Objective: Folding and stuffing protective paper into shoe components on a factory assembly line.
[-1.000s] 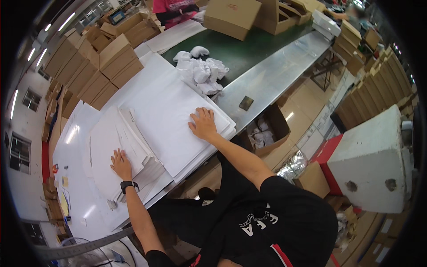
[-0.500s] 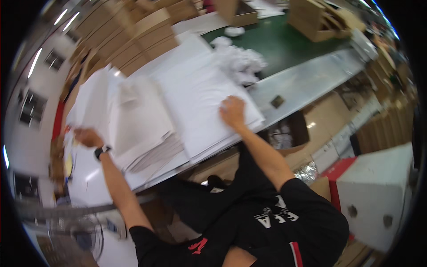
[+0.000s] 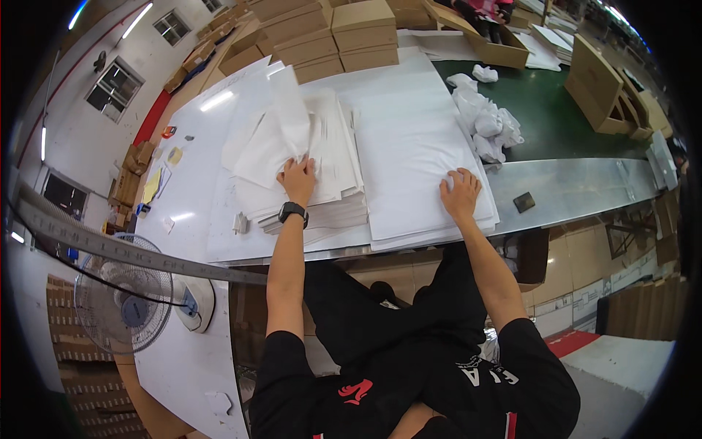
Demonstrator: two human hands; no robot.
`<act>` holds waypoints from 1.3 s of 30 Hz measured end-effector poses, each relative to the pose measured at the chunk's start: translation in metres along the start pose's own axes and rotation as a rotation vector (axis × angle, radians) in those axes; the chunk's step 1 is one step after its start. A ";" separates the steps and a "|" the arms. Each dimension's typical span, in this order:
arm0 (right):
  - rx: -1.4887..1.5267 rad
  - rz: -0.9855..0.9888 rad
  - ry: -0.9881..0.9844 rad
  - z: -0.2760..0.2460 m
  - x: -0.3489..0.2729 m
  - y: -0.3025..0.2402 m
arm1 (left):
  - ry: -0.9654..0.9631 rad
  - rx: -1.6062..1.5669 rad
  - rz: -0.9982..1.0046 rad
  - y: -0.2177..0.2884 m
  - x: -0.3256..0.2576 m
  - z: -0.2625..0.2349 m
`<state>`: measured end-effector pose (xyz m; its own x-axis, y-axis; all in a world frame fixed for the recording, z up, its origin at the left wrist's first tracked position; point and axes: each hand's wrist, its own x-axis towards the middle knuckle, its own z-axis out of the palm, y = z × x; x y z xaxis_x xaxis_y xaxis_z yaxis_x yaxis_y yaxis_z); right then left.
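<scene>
My left hand (image 3: 297,180), with a black watch on its wrist, pinches a thin white paper sheet (image 3: 274,139) that is lifted off a thick stack of white sheets (image 3: 333,175) on the white table (image 3: 197,205). My right hand (image 3: 459,194) lies flat with fingers spread on a second pile of large white sheets (image 3: 413,146) near the table's front edge. The two hands are about a forearm's length apart.
Crumpled white paper (image 3: 486,121) lies on a green conveyor belt (image 3: 563,117) with a metal rim (image 3: 578,190). Brown cardboard boxes (image 3: 344,33) stack at the back. A fan (image 3: 124,307) stands at lower left. Small scraps and tags (image 3: 157,183) lie on the left.
The view has swung, so the table now sits higher. My left hand moved from the far left stack edge inward and lifted a sheet. My right hand stays pressed on the large sheets.
</scene>
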<state>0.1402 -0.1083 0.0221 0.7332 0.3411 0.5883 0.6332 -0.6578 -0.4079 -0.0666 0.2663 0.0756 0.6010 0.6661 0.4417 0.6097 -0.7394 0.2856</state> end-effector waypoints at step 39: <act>1.008 0.327 -0.199 -0.147 0.093 -0.099 | -0.290 -1.217 0.095 0.150 -0.163 0.043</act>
<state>0.1091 -0.1098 0.2195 0.8735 0.4118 0.2595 0.2451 0.0885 -0.9654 -0.0510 0.0511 0.0101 0.8021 0.4880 0.3444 -0.2209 -0.2933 0.9301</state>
